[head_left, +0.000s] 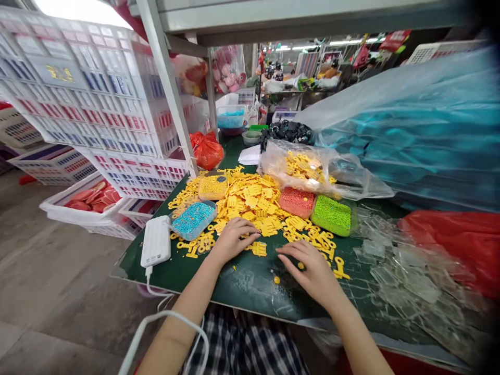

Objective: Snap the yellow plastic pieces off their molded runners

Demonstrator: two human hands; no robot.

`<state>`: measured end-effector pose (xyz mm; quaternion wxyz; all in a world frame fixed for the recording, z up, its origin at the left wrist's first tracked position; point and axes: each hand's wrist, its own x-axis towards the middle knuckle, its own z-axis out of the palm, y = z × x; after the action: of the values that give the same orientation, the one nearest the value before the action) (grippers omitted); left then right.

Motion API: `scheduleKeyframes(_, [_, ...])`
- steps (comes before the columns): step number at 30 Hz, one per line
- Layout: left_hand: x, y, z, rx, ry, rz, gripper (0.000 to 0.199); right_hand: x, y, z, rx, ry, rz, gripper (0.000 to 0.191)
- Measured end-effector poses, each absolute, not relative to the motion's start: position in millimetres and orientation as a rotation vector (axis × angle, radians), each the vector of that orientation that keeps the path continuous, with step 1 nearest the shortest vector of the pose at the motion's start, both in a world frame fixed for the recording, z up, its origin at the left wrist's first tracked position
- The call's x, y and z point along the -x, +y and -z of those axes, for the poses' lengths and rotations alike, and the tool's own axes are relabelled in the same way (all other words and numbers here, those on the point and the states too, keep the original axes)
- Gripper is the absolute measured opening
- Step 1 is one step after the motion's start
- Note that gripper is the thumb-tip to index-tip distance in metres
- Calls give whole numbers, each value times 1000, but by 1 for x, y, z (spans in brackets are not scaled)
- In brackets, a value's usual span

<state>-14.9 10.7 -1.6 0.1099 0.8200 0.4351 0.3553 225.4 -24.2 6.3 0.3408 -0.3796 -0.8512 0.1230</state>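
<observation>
My left hand point(236, 238) rests at the front of a heap of yellow plastic pieces point(252, 195), fingers stretched out and the thumb slightly apart. Just under its thumb lies a flat yellow comb-like piece point(258, 249); whether the thumb touches it I cannot tell. To the right, my right hand point(308, 268) hovers low over the green table, its thumb and fingers apart with nothing visible between them. Small round yellow bits, one of them a yellow button-like piece point(277, 280), lie near its thumb. Loose yellow ring-ended pieces point(322, 240) are scattered behind that hand.
Around the heap stand tubs of blue beads point(194, 219), yellow beads point(213, 186), red beads point(297, 201) and green beads point(332, 214). A white power bank point(155, 241) with a cable sits left. Clear plastic pieces point(414, 281) lie right; stacked white crates point(86, 83) stand left.
</observation>
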Motion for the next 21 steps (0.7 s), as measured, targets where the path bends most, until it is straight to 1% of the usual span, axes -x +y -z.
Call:
scheduleKeyframes(3, [20, 11, 3, -2357, 1301, -1175, 24, -239, -56, 17, 1096, -2060, -290, 21])
scheduleKeyframes(8, [24, 13, 5, -2302, 1321, -1203, 23, -241, -96, 48, 1344, -1867, -61, 22])
scheduleKeyframes(12, [26, 14, 5, -2259, 1307, -1181, 24, -227, -103, 50, 1489, -1815, 131, 22])
scheduleKeyframes(21, [23, 21, 16, -2243, 1373, -1095, 32, -227, -104, 52, 1558, -1826, 132, 22])
